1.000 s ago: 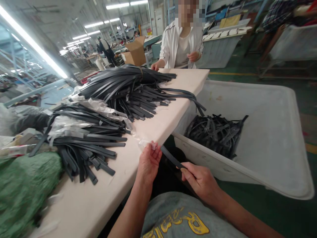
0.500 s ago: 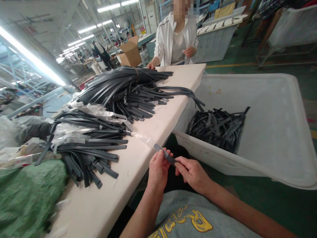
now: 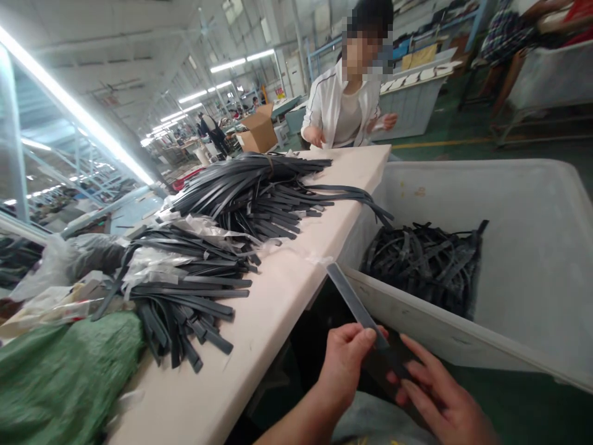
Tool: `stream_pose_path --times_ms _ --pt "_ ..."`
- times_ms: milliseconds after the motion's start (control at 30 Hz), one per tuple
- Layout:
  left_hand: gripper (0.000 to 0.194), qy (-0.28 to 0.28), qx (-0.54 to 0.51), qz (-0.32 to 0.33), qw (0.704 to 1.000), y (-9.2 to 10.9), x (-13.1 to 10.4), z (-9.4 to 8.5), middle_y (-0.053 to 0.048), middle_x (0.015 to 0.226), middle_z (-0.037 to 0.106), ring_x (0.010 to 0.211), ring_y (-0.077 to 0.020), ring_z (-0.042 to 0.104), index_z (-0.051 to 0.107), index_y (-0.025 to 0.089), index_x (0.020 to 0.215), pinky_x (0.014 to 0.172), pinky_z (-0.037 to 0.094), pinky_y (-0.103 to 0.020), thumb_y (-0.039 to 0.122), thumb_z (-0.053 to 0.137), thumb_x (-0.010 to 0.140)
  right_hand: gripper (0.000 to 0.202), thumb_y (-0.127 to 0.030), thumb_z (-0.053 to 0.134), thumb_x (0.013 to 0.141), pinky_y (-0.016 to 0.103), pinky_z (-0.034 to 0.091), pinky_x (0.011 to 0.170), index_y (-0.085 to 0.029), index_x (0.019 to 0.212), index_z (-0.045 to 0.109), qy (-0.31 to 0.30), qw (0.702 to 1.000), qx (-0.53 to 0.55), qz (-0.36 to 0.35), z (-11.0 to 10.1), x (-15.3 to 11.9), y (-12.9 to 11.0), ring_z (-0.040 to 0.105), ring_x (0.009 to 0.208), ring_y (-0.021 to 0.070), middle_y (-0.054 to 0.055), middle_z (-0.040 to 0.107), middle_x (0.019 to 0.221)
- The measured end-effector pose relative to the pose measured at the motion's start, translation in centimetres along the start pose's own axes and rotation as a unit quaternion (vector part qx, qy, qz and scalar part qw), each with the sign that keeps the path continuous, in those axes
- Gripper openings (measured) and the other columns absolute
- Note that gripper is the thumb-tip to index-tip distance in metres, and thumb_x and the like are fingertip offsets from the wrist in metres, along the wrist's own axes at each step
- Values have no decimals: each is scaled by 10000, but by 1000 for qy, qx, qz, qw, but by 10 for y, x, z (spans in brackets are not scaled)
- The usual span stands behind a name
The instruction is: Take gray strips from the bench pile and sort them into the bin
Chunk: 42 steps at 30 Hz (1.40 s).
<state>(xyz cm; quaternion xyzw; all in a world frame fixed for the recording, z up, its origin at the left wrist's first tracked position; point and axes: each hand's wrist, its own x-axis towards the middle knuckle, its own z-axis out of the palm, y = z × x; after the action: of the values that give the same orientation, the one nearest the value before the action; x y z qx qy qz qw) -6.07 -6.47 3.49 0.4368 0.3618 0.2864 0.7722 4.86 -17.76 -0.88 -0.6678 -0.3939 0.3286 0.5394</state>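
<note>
Your left hand point(image 3: 343, 361) sits low at 6 o'clock, fingers curled together, thumb and fingertips pinching a dark grey strap point(image 3: 356, 305). The strap runs up and away toward 11 o'clock from that grip, its free end tilted over the gap between the table point(image 3: 259, 346) and the bin point(image 3: 523, 204). A scrap of clear film point(image 3: 296, 250) clings near the strap's upper end, at the table edge.

Your right hand point(image 3: 440, 395) is at 5 o'clock, just beside the left. Fingers extended and slightly spread, lying along the strap's lower part; whether they grip it or only rest on it you cannot tell.

On the table at 9 o'clock: a near pile of straps point(image 3: 185, 290), partly in clear wrap, ends pointing toward you. Beyond it at 11 o'clock, a far bundle of straps point(image 3: 259, 188) fans out, a few ends drooping over the table's right edge.

At 2 o'clock, the white bin stands against the table, a heap of loose straps point(image 3: 426, 262) in its near left corner.

Green sack point(image 3: 60, 377) at 8 o'clock on the table's near left end.

At 12 o'clock, a person in a white jacket point(image 3: 345, 105) stands at the table's far end, hands raised just above the tabletop.
</note>
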Motion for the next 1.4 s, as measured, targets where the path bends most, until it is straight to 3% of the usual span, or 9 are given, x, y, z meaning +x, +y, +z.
stream_pose_path --times_ms 100,200,300,467,667,867,1067,1233,1400 --pt "402 -46 31 -20 998 0 4 12 -72 708 659 622 -153 553 769 109 842 600 435 -270 489 726 718 571 -500 517 898 228 567 617 -255 1403 414 33 999 -22 14 -13 -7 15 669 589 158 -9 708 728" --pt "461 -119 37 -33 992 -3 14 30 -32 619 595 516 -109 479 761 105 852 539 384 -257 536 731 691 634 -520 575 855 247 586 704 -239 1402 422 83 996 -44 -8 -25 5 17 717 770 198 33 745 878" --pt "457 -136 64 -11 989 11 29 46 -21 626 592 536 -107 466 762 114 867 556 383 -256 539 712 707 691 -545 574 847 282 597 724 -211 1419 379 129 992 -10 4 -31 12 10 722 803 217 68 743 987" --pt "333 -157 140 34 977 32 56 55 -39 731 671 700 -147 544 771 133 849 717 429 -267 441 678 765 464 -576 425 924 280 549 574 -161 977 626 -19 995 66 69 -26 1 1 666 589 188 44 691 669" --pt "418 -200 102 -121 967 -21 76 48 44 500 493 376 -86 422 727 114 861 437 354 -243 508 701 725 465 -613 484 882 293 521 599 -164 839 597 56 985 136 96 -23 22 6 635 582 174 26 664 659" --pt "427 -107 76 -167 977 -46 92 24 -112 890 730 809 -169 655 748 114 856 734 482 -256 482 799 644 537 -661 530 816 282 486 552 -131 825 615 -51 953 226 194 -2 13 34 639 545 169 49 674 626" --pt "470 -114 80 -209 968 -50 87 15 -77 718 712 585 -144 618 740 101 897 544 456 -245 493 795 646 549 -678 526 798 283 494 572 -136 833 609 -13 946 255 200 5 26 41 635 549 150 39 681 673" --pt "411 -71 74 -190 976 -38 84 7 -126 915 745 876 -199 675 749 104 877 772 508 -267 431 826 640 582 -692 565 762 296 487 525 -113 759 623 -89 928 278 232 15 13 42 613 478 162 47 651 558" --pt "420 -118 94 -199 968 -36 85 5 -102 779 738 619 -153 640 746 92 879 578 472 -248 456 789 676 597 -717 521 774 315 505 593 -126 804 598 -49 932 292 209 18 26 41 626 534 158 42 663 624"
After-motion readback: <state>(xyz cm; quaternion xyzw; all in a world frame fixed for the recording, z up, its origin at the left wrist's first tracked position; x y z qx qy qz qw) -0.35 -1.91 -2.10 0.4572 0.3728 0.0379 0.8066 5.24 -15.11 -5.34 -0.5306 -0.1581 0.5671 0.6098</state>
